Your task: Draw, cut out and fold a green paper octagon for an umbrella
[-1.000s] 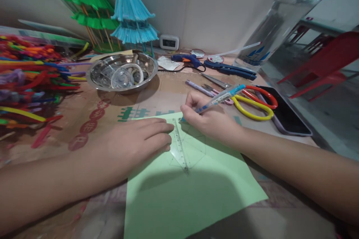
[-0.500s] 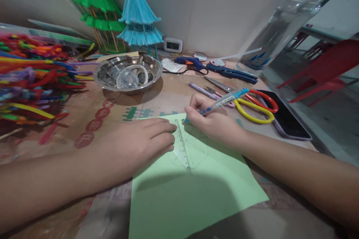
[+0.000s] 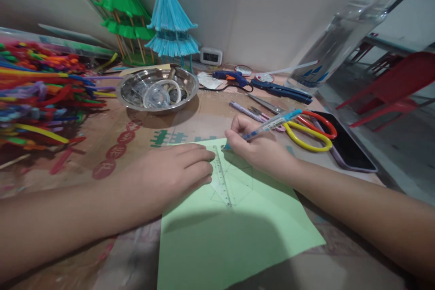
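A light green sheet of paper with thin drawn lines lies in front of me. On it rests a clear triangular ruler, its marked edge slanting down to the right. My left hand lies flat over the ruler's left part, fingers extended and pressing it on the paper. My right hand is closed around a blue-and-clear pen, its tip low near the top end of the ruler's edge.
Scissors, a phone, a glue gun and a cutter lie behind and right. A metal bowl, pipe cleaners, green and blue towers, and a bottle stand around.
The view has shifted very slightly, so the things on the left sit a little further right and lower. Both hands, the pen and the ruler keep nearly the same places.
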Demonstrator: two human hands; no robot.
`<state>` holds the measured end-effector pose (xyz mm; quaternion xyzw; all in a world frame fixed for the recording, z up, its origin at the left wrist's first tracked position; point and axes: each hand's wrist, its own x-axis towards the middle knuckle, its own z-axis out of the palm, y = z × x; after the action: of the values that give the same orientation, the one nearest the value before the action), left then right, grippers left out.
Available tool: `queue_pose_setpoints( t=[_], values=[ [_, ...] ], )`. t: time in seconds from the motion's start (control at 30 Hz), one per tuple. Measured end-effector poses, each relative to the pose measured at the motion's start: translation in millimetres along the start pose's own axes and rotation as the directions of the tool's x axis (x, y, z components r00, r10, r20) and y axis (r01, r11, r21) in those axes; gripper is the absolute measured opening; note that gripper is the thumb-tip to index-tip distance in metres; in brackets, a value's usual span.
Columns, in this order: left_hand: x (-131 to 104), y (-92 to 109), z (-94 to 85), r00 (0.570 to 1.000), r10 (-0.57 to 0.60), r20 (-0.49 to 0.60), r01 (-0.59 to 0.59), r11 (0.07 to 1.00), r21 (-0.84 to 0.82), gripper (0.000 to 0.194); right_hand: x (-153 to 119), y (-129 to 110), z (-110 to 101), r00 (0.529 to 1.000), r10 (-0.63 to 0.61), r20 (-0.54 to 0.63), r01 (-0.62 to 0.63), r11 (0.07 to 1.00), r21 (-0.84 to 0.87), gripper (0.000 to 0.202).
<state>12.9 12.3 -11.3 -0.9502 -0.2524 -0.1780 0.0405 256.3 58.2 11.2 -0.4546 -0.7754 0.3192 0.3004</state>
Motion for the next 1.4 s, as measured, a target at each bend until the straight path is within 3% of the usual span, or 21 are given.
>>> queue_pose_setpoints(
  t=[0.87,1.2,1.3,1.4],
  values=[
    [1,1,-0.6,1.0,0.0,-0.022,0.0,1.0,0.0,0.02,1,0,-1,1.0,-0.027,0.001,0.027,1.0,0.007,0.021],
    [4,2,-0.7,0.999,0.002,-0.041,-0.001,1.0,0.012,0.024,0,3,-9,1.0,0.013,0.013,-0.015,0.995,0.1,0.02],
    [6,4,-2.9,0.997,-0.002,-0.074,0.004,1.0,0.027,0.031,6,13,-19,0.996,-0.078,0.037,0.073,0.992,0.102,0.021],
    [5,7,-7.3,0.997,-0.006,-0.076,0.009,0.999,0.045,0.033,10,20,-28,0.974,-0.196,0.116,0.212,0.966,-0.146,0.016]
  ],
)
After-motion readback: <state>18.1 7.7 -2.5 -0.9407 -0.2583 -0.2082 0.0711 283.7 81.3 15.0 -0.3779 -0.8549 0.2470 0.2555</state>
